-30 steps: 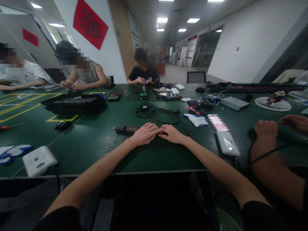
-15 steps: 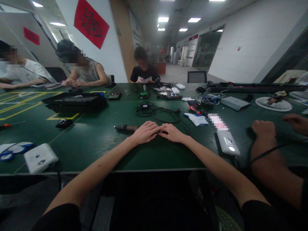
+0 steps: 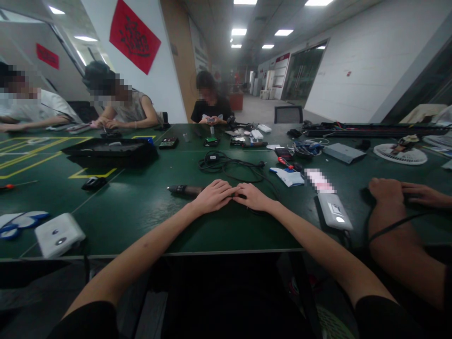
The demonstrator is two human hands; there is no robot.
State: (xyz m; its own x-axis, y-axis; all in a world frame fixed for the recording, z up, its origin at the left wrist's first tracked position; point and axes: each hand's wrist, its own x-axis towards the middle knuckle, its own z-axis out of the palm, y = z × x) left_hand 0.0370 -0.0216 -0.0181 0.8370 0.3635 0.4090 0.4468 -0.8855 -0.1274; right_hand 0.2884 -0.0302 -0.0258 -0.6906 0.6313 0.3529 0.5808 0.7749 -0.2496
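Observation:
On the green table (image 3: pixel 148 221), a dark cylindrical power tool (image 3: pixel 185 189) with a narrow metal tip lies pointing left. My left hand (image 3: pixel 214 195) rests over its rear part, fingers stretched out to the right and lying flat. Opposite it, my right hand (image 3: pixel 253 196) has bent, closed fingers, and its fingertips meet those of my left hand. Something dark shows between the fingertips; whether it is the tool's end or a cord I cannot tell. Beyond both hands lies a coiled black cable (image 3: pixel 233 165) with a plug.
A black tray (image 3: pixel 112 153) stands left. A white box-shaped device (image 3: pixel 60 234) is near the front edge; another white device (image 3: pixel 334 210) lies right. A glove (image 3: pixel 289 176) and red-handled screwdriver (image 3: pixel 284 162) are beyond. A neighbour's forearms (image 3: pixel 391 221) rest right; several people sit across.
My hands stay in nearly the same place. At the right, the neighbour's farther hand has moved left, against the nearer one. The camera view has shifted very slightly.

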